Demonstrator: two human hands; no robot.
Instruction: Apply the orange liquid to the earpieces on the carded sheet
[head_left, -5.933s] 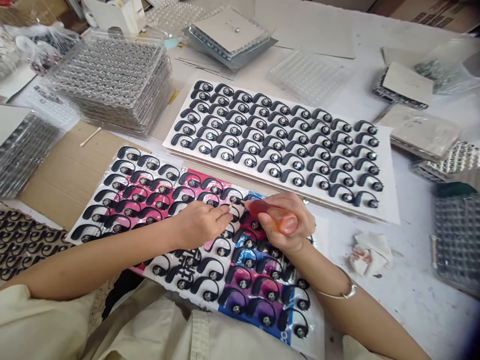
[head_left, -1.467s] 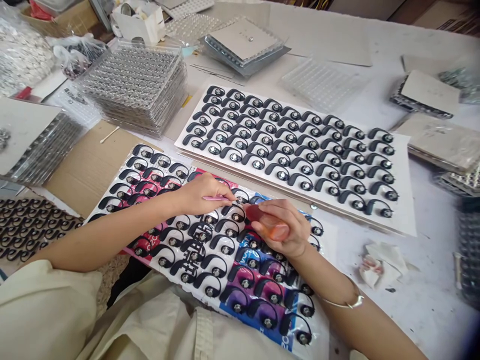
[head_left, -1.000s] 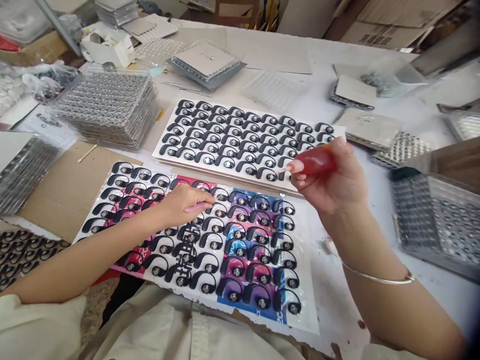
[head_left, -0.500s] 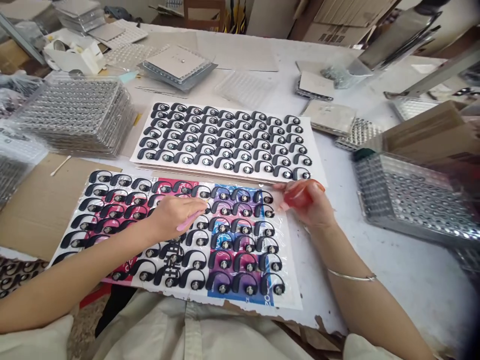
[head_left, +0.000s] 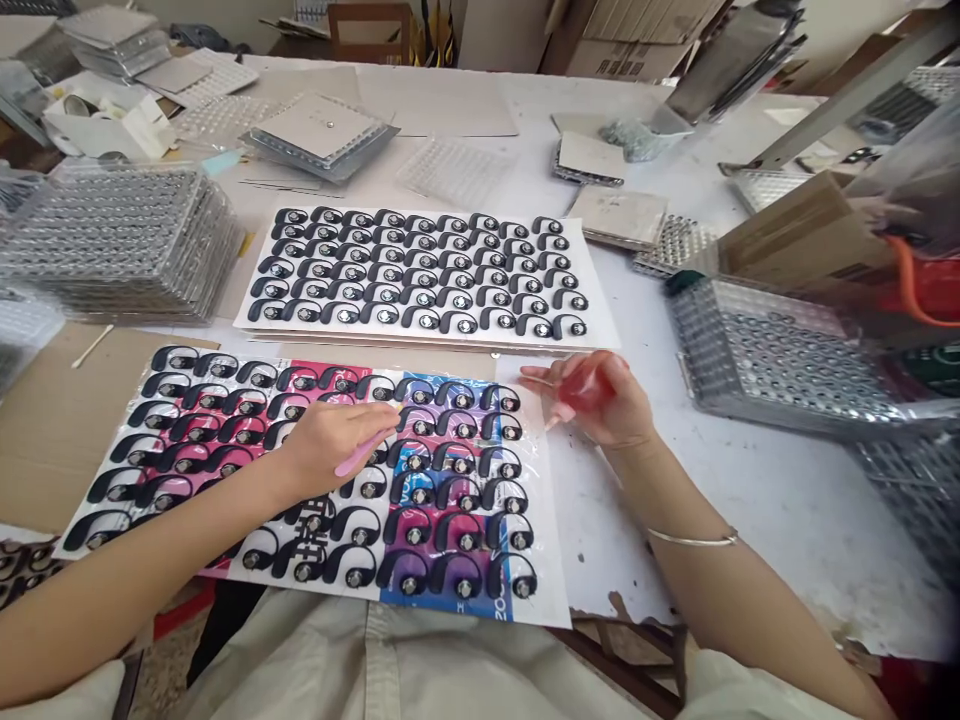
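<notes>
My left hand point(head_left: 334, 440) is closed around a slim pink tool point(head_left: 360, 452), whose kind I cannot make out. It hovers over a printed sheet point(head_left: 555, 560) under clear film, lined with rows of black ear hooks point(head_left: 501, 462), each with a small metallic round part. Just past the sheet's upper right corner, my right hand point(head_left: 619, 400) curls around a translucent red object point(head_left: 585, 388), too blurred to name. Some of its fingers point toward the end of the top row. Behind lies a white board point(head_left: 592, 270) carrying similar black ear hooks.
Stacked clear trays point(head_left: 135, 230) stand at the left and more trays point(head_left: 780, 350) at the right. A cotton swab point(head_left: 92, 346) lies on cardboard point(head_left: 45, 420). Farther back are a white box point(head_left: 112, 125), a card-topped stack point(head_left: 319, 130) and a cardboard box point(head_left: 802, 235).
The view has swung to the right, so the table things appear farther left. My right hand's fingers show more stretched out. The left hand stays over nearly the same part of the sheet.
</notes>
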